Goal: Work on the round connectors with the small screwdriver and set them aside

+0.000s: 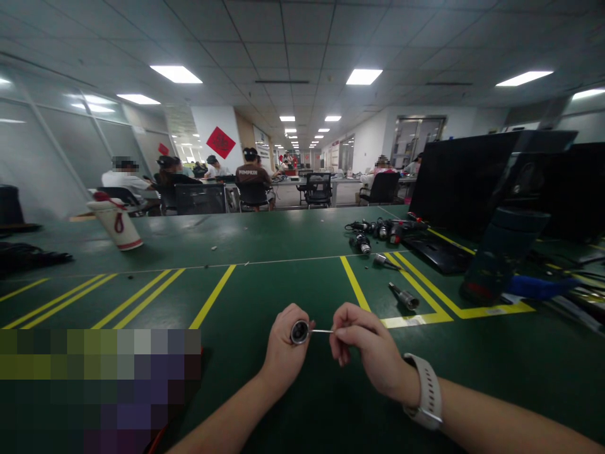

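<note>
My left hand [286,343] is wrapped round a metal cylinder [299,331] whose round open end faces me. A thin metal rod [322,331] runs from beside that cylinder to my right hand [357,340], which pinches its other end between thumb and fingers. Both hands are above the green table [283,284], a short way apart. To their right, a similar metal part [404,296] lies on the table inside a yellow tape outline, and a smaller one [386,261] lies behind it.
Several metal parts with black cables [362,243] lie farther back. On the right are a dark bottle [503,255], a black monitor [458,183] and a blue object [539,287]. A white cup [118,224] stands at the left. People sit at desks beyond.
</note>
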Demonstrator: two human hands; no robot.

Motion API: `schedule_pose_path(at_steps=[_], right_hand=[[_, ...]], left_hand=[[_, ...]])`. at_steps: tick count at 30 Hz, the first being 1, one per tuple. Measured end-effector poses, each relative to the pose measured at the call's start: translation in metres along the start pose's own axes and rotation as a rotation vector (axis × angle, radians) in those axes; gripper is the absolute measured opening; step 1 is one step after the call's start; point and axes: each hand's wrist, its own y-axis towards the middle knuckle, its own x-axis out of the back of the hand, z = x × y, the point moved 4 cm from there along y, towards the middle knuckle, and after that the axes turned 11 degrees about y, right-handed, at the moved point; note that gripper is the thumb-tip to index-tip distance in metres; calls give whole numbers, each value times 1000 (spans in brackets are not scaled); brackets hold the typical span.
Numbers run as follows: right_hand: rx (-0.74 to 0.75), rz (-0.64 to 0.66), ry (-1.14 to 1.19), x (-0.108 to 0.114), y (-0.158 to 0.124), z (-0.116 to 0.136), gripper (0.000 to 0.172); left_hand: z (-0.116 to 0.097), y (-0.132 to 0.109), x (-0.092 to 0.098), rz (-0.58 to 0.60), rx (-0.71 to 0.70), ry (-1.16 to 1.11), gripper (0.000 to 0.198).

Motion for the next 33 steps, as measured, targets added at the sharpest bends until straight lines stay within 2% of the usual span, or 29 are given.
schedule_pose_path(at_steps=[6,15,25,33], right_hand=[[-21,-31,71,5,6,-6,5],[51,28,-91,-5,-7,11,8],[-27,-29,92,5,7,-9,4],[74,11,-93,-3,-4,12,7]], left_hand=[[0,0,0,13,-1,3,20],[-2,0,0,30,-31,17,22],[-1,1,0,9,-14,4,20],[0,0,0,17,-13,15,20]])
